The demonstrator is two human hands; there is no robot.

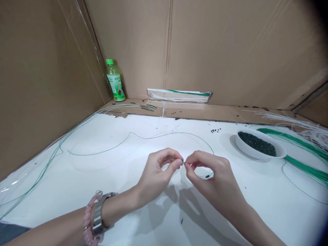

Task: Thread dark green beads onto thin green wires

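Observation:
Over the white tabletop, my two hands meet fingertip to fingertip. My left hand [160, 167] pinches a small dark bead [182, 161] between thumb and forefinger; most of it is covered. Thumb and forefinger of my right hand [210, 169] are closed on the tip of a thin green wire [179, 132], right beside the bead. From there the wire loops behind my right hand and curves away to the left across the table. A few dark beads [207, 176] sit on it near my right fingers. Whether the tip is inside the pinched bead, I cannot tell.
A white bowl [282, 152] of dark beads stands at right, beside a green wire bundle [307, 167] and white strands [302, 121]. Loose beads [215, 130] lie behind my hands. Beaded wires [147, 107] rest at the cardboard wall, near a green-capped bottle [115, 83].

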